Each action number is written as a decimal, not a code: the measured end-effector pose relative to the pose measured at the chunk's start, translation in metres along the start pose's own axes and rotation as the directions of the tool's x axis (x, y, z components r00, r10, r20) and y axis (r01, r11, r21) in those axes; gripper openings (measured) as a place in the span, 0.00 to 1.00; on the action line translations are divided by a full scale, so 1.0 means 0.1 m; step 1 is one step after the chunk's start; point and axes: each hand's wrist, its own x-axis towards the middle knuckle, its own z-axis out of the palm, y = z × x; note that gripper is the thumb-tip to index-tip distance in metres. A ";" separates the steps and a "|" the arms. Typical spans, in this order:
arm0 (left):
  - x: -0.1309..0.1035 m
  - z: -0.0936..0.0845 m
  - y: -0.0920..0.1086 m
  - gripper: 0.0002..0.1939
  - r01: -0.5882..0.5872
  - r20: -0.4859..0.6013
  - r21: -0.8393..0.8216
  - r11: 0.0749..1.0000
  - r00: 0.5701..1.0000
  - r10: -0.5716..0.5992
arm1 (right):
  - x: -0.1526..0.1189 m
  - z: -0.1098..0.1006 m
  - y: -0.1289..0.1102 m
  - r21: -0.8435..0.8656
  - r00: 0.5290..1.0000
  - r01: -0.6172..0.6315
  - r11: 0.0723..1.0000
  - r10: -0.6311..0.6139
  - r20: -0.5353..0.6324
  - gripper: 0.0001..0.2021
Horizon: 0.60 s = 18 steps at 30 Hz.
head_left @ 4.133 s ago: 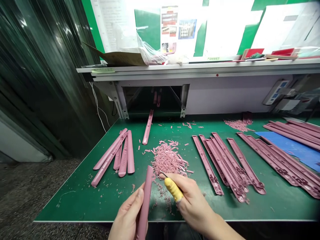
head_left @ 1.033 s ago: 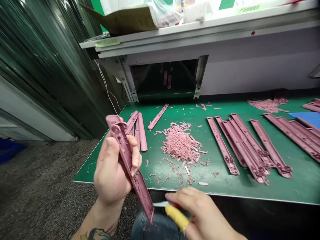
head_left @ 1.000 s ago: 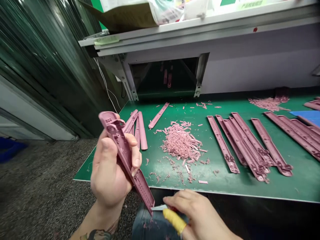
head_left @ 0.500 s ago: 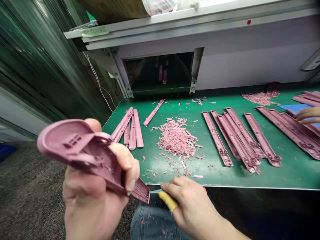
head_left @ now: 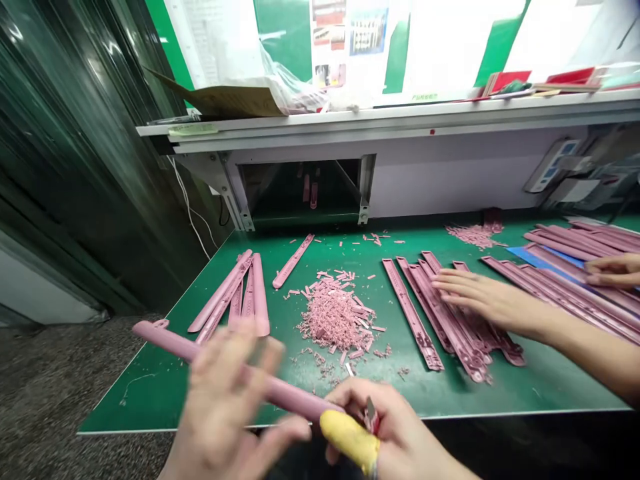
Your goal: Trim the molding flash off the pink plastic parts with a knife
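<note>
A long, narrow pink plastic part (head_left: 295, 398) lies slanted above the front edge of the bench, its smooth rounded back upward. My right hand (head_left: 390, 427) grips its right end, with yellow wrapping around the thumb. A small knife (head_left: 371, 415), blade pointing up, also sits in that hand. My left hand (head_left: 225, 393) is smeared by motion at the middle of the part, fingers spread and thumb apart. Whether it touches the part is unclear. A heap of pink trimmings (head_left: 336, 313) lies just beyond both hands.
Several pink parts (head_left: 257, 293) lie left of the heap, with more parts (head_left: 413, 313) at right. Another person's hand (head_left: 475, 297) reaches over these, and a further hand (head_left: 615, 270) is at far right. Behind stands a shelf (head_left: 300, 133) above an opening (head_left: 280, 200).
The pink part has turned from hollow side showing to rounded back showing, and lies lower. My left hand has opened its grip; my right hand now holds the end. Another person's hand has reached in.
</note>
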 end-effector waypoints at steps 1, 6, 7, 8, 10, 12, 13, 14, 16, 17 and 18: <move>-0.03 -0.01 0.03 0.35 -0.064 0.067 -0.011 0.998 0.996 0.065 | -0.01 -0.08 -0.08 0.058 0.998 -0.045 0.997 0.042 0.051 0.15; 0.03 -0.18 -0.10 0.35 -0.143 0.388 -0.096 0.985 0.906 0.170 | -0.09 -0.37 -0.26 -0.211 0.998 0.054 0.976 -0.049 0.029 0.12; 0.07 -0.23 -0.15 0.34 -0.158 0.407 -0.079 0.984 0.896 0.176 | -0.10 -0.40 -0.25 -0.316 0.995 0.095 0.944 -0.100 0.000 0.11; 0.11 -0.27 -0.19 0.32 -0.175 0.422 -0.062 0.983 0.888 0.185 | -0.11 -0.41 -0.24 -0.404 0.989 0.131 0.905 -0.148 -0.013 0.11; 0.19 -0.34 -0.22 0.31 -0.217 0.452 -0.041 0.975 0.867 0.211 | -0.12 -0.40 -0.20 -0.551 0.973 0.205 0.809 -0.227 0.028 0.13; 0.27 -0.39 -0.20 0.32 -0.274 0.484 -0.053 0.960 0.834 0.265 | -0.08 -0.33 -0.16 -0.679 0.949 0.282 0.678 -0.300 0.095 0.19; 0.30 -0.42 -0.18 0.33 -0.307 0.499 -0.064 0.949 0.814 0.297 | -0.05 -0.29 -0.15 -0.737 0.936 0.307 0.602 -0.332 0.118 0.24; 0.34 -0.44 -0.16 0.33 -0.342 0.515 -0.068 0.937 0.792 0.327 | -0.01 -0.26 -0.13 -0.789 0.922 0.321 0.525 -0.363 0.134 0.29; 0.38 -0.48 -0.13 0.33 -0.412 0.542 -0.062 0.909 0.751 0.377 | 0.06 -0.20 -0.12 -0.857 0.894 0.336 0.390 -0.420 0.159 0.32; 0.40 -0.49 -0.12 0.33 -0.438 0.547 -0.050 0.897 0.740 0.392 | 0.08 -0.18 -0.12 -0.875 0.881 0.343 0.341 -0.439 0.175 0.31; 0.41 -0.50 -0.11 0.32 -0.464 0.549 -0.037 0.885 0.731 0.406 | 0.10 -0.18 -0.13 -0.885 0.870 0.353 0.303 -0.454 0.191 0.29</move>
